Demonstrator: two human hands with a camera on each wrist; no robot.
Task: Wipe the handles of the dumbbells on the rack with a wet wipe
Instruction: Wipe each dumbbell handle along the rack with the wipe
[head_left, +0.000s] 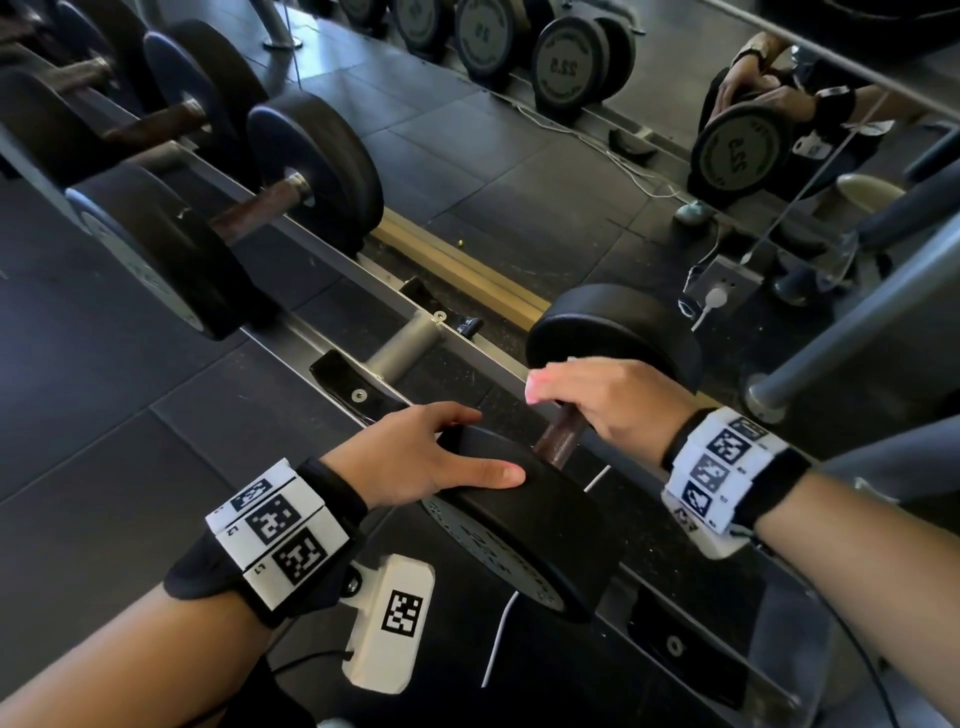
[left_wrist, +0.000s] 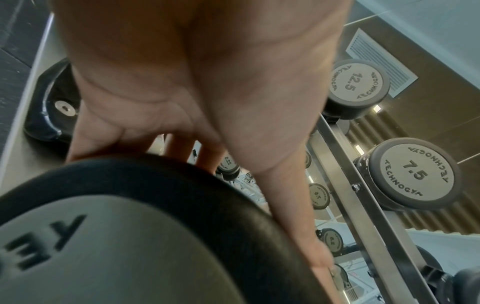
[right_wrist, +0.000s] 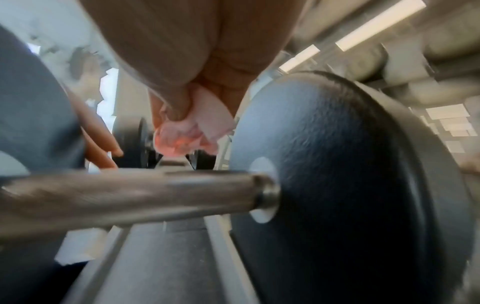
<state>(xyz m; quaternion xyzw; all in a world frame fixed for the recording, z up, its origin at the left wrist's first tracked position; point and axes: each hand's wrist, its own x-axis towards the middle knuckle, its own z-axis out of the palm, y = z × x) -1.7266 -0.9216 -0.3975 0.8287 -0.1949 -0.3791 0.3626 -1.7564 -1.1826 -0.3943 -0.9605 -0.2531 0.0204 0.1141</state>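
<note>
The nearest dumbbell lies across the rack, its near black head (head_left: 524, 519) towards me and its far head (head_left: 613, 327) behind. Between them runs a brown metal handle (head_left: 558, 436). My left hand (head_left: 457, 452) rests flat on the rim of the near head (left_wrist: 130, 226), fingers straight and thumb stretched along it. My right hand (head_left: 587, 395) is curled over the far part of the handle (right_wrist: 130, 195) and grips a bunched pinkish-white wet wipe (head_left: 537, 387). In the right wrist view the wipe (right_wrist: 192, 131) sits in the fingers just above the bar, beside the far head (right_wrist: 337, 185).
Larger dumbbells (head_left: 234, 218) fill the rack to the left. An empty black cradle (head_left: 348, 384) sits on the steel rail (head_left: 291, 332) between them and mine. A mirror (head_left: 753, 130) stands behind, with a plugged-in charger (head_left: 717, 299) at floor level. Dumbbells marked 12.5 (left_wrist: 358, 86) and 7.5 (left_wrist: 413, 174) show beyond.
</note>
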